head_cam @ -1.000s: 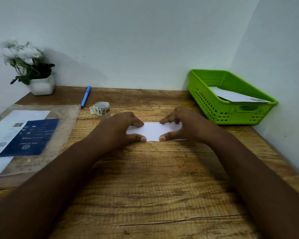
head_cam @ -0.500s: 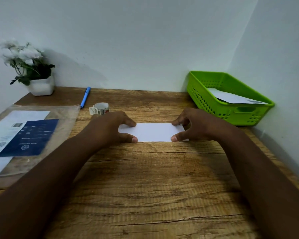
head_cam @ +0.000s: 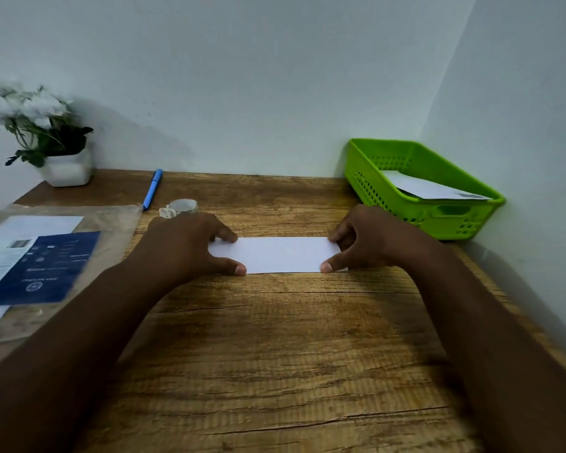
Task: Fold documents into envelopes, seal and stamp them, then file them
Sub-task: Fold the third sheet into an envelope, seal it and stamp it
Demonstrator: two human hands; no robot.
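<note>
A folded white document (head_cam: 283,255) lies flat on the wooden desk (head_cam: 275,354), a long narrow strip running left to right. My left hand (head_cam: 183,243) rests on its left end, thumb at the near edge and forefinger at the far edge, pressing down. My right hand (head_cam: 373,240) presses the right end the same way. A green plastic basket (head_cam: 451,207) stands at the back right with a white envelope (head_cam: 428,188) lying in it. A roll of stamps or tape (head_cam: 183,206) sits just behind my left hand.
A clear plastic sleeve (head_cam: 118,223) holding white sheets and a dark blue leaflet (head_cam: 46,266) lies at the left. A blue pen (head_cam: 152,189) and a white potted plant (head_cam: 56,148) stand near the back wall. Walls close off the back and right.
Both hands have slid apart along the folded document, from its middle out to its two ends, uncovering most of the strip.
</note>
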